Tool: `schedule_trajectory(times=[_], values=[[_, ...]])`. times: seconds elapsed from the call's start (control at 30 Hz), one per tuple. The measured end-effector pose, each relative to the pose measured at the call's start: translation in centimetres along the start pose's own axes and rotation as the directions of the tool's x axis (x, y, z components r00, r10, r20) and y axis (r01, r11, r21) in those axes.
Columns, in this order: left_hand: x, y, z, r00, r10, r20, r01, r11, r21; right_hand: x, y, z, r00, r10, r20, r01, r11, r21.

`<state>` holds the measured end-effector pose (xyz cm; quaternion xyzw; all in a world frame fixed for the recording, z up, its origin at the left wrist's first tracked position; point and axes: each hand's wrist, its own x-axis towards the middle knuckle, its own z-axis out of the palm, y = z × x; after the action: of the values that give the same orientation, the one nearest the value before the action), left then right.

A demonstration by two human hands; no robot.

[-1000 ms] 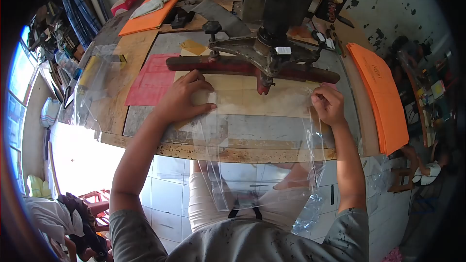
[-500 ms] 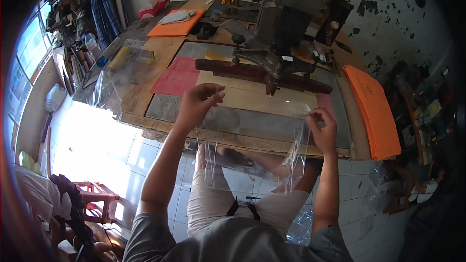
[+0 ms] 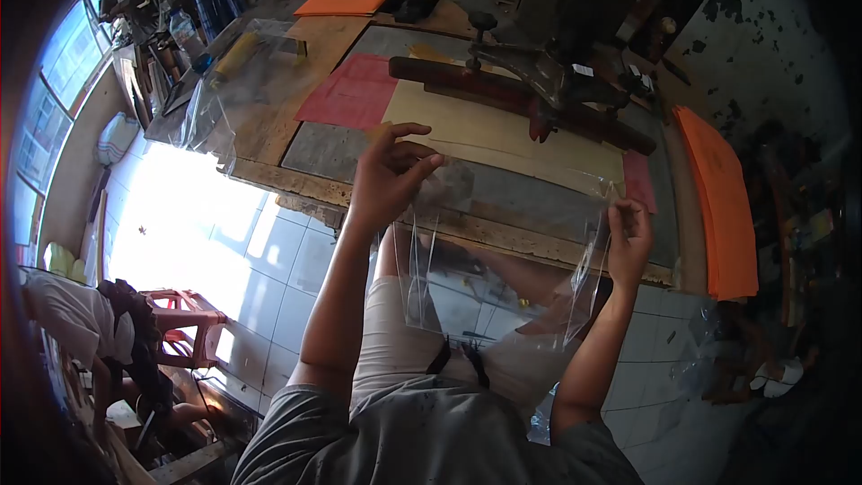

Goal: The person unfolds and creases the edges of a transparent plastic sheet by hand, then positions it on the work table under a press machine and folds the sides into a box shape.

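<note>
The clear plastic sheet (image 3: 489, 292) hangs between the two hands, its upper part before the front edge of the counter (image 3: 337, 34) and its lower part over the person's lap. The right hand (image 3: 631, 235) has its fingers closed on the sheet's upper right corner; the left hand (image 3: 386, 175) is at the upper left corner, index finger raised away from the thumb, and whether its fingers grip the film cannot be told. Beyond the hands, a cream sheet (image 3: 512, 139) lies below a dark red bar (image 3: 449, 78).
</note>
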<state>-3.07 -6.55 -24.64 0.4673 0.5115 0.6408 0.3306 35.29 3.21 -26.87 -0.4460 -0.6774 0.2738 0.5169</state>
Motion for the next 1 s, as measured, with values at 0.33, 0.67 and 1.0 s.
schedule_trajectory(times=[0.33, 0.67, 1.0], values=[[0.0, -0.4, 0.0, 0.998, -0.044, -0.036, 0.038, 0.990, -0.134, 0.0, 0.2, 0.3, 1.000, 0.000, 0.019, 0.000, 1.000, 0.020], [0.2, -0.9, -0.4, 0.999, -0.024, -0.035, 0.022, 0.998, -0.055, 0.0, -0.2, 0.1, 0.997, 0.039, 0.060, -0.038, 0.999, -0.009], [0.0, -0.1, -0.3, 1.000, -0.018, -0.026, 0.018, 1.000, 0.016, 0.0, -0.2, 0.3, 1.000, -0.005, 0.018, 0.006, 1.000, -0.015]])
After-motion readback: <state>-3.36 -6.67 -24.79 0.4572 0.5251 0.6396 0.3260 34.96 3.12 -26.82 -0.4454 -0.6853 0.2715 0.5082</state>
